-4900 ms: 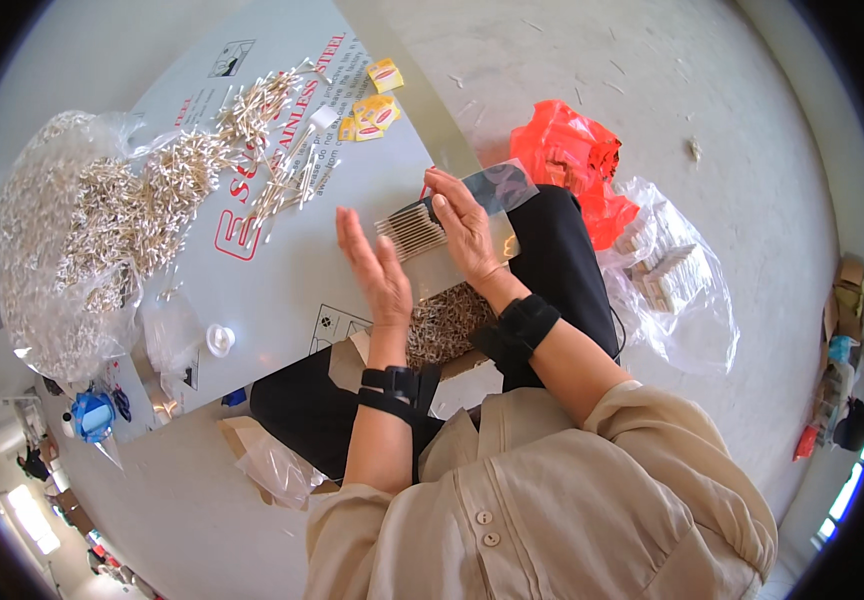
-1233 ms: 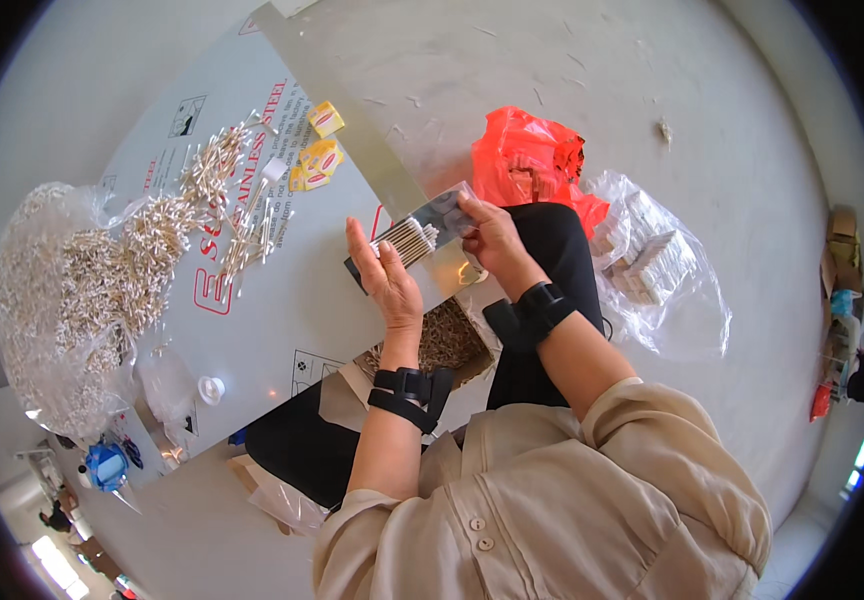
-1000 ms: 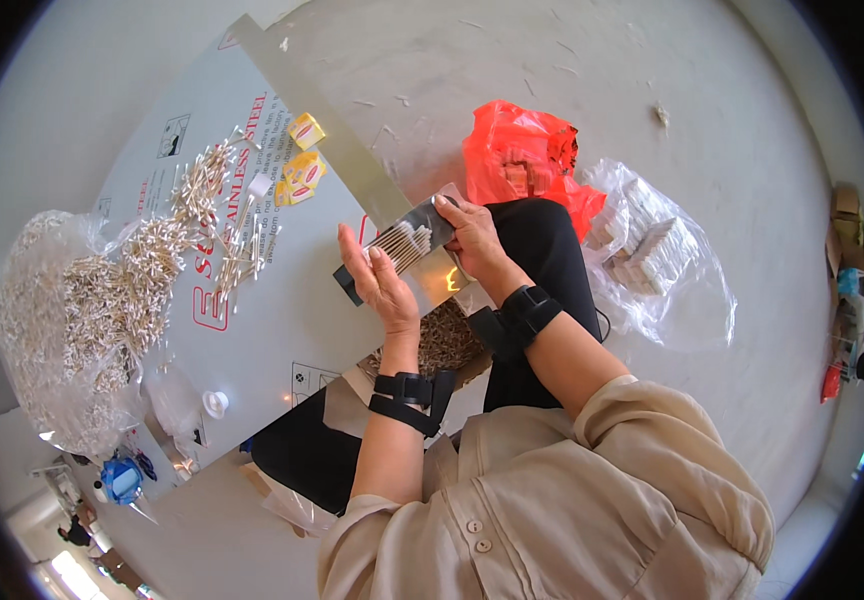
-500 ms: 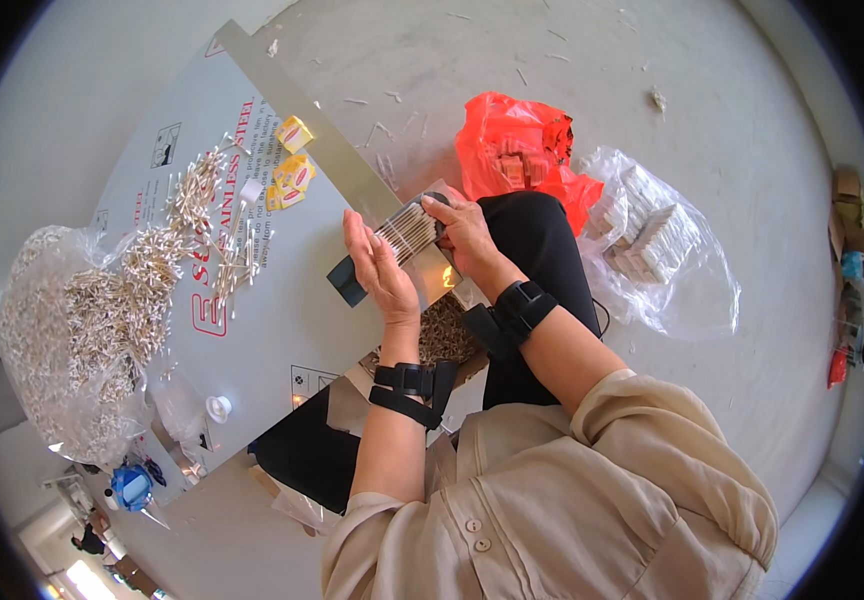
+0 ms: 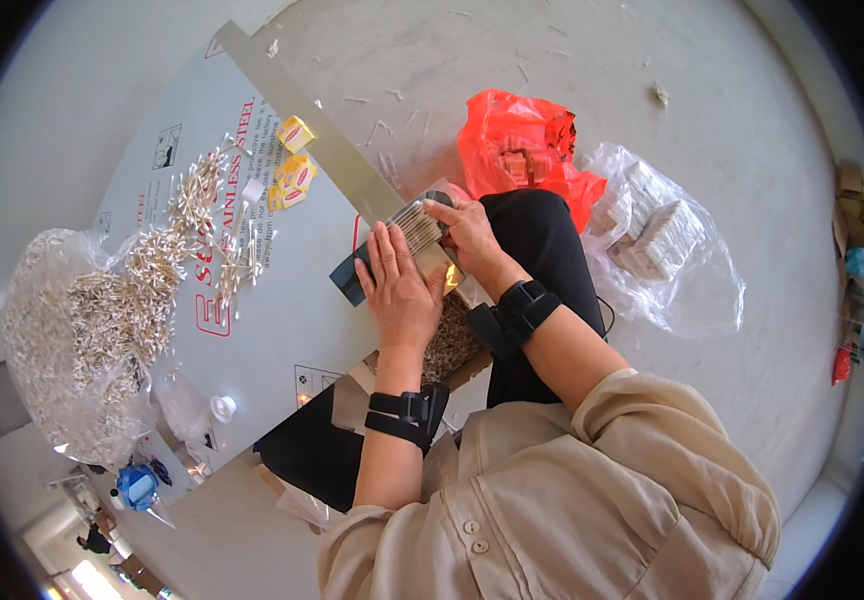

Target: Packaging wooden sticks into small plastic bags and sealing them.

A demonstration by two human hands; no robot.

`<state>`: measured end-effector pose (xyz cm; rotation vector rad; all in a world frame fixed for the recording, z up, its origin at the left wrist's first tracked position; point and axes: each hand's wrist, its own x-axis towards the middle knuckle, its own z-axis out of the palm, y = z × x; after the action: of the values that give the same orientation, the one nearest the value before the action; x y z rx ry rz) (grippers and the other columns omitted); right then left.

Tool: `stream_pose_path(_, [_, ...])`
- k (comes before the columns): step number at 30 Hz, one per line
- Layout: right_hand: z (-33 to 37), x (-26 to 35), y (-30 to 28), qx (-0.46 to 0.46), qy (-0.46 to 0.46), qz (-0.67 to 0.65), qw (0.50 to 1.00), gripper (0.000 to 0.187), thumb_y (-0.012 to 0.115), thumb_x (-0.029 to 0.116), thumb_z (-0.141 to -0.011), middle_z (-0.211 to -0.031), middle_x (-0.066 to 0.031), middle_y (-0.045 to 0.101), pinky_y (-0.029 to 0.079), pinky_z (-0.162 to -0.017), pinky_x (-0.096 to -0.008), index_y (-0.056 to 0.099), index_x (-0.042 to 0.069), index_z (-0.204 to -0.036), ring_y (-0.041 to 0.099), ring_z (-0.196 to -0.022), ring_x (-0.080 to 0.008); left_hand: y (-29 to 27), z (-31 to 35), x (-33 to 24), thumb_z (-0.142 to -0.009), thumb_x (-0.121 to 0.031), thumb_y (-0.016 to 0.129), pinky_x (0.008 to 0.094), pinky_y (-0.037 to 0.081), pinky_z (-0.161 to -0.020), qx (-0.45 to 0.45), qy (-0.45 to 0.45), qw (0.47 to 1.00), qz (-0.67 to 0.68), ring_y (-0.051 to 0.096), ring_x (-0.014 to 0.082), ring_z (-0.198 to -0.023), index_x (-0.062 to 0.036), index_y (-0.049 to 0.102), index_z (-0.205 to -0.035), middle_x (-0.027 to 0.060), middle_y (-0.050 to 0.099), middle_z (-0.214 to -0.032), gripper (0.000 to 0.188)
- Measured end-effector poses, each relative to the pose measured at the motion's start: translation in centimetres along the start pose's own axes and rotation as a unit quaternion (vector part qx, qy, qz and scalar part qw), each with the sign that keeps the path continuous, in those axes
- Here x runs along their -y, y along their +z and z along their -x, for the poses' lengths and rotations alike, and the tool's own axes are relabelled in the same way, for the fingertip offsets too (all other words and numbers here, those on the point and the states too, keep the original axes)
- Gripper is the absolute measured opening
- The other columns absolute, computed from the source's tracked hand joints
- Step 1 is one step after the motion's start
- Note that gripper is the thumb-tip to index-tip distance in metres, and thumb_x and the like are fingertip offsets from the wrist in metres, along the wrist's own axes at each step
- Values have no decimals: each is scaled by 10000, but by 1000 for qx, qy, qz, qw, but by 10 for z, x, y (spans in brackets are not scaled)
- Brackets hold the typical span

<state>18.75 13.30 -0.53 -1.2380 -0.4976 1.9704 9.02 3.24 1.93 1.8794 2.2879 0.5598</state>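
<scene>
A row of cotton swabs [image 5: 416,229] lies side by side on a dark, flat holder [image 5: 348,284] at the table's near right edge. My left hand [image 5: 404,295] rests palm down over the swabs' near left end, its fingers stretched out and close together. My right hand [image 5: 470,236] grips the holder's far right end, thumb on top by a dark rounded part; its other fingers are mostly hidden beneath. Clear film seems to show around that end. Below my hands, an open cardboard box [image 5: 469,374] holds many loose brownish sticks or swabs.
On the metal-sheeted table [image 5: 272,300] are a big clear bag of swabs [image 5: 42,340], a loose swab pile [image 5: 197,195], yellow packets [image 5: 292,180] and a white cap [image 5: 222,408]. A red bag [image 5: 482,125] and a clear bag of white packs [image 5: 697,290] sit on the floor.
My left hand has turned from nearly edge-on to palm down and now lies flatter over the swabs. My right hand keeps its grip at almost the same place.
</scene>
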Motion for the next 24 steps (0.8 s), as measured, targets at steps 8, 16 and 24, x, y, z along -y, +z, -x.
stream_pose_path(8, [-2,-1,-8,16,7,14,1000,145,681,194,-875,-742,-4,639,426,-475,-242,674,50,-890,561,-541,-94,5,-9,36,-918,-287,574,501,277,-1091,-160,8,984,80,355,378,-1340,22,405,-1372,227,406,-1419,575])
stream_pose_path(16, [-5,-7,-6,33,24,17,999,158,653,220,-902,-729,-5,648,425,-475,-238,666,65,-871,565,-539,-82,-39,-114,148,-791,-208,724,433,430,-923,-103,-217,964,115,520,344,-1039,-46,635,-1040,161,574,-1081,310])
stream_pose_path(24, [-1,-2,-8,25,34,-24,999,163,656,215,-904,-730,-8,653,480,-499,-248,667,59,-861,595,-552,-100,-37,-168,132,-672,-279,817,434,429,-949,5,-200,978,-56,495,345,-1086,-106,658,-953,119,571,-1089,367])
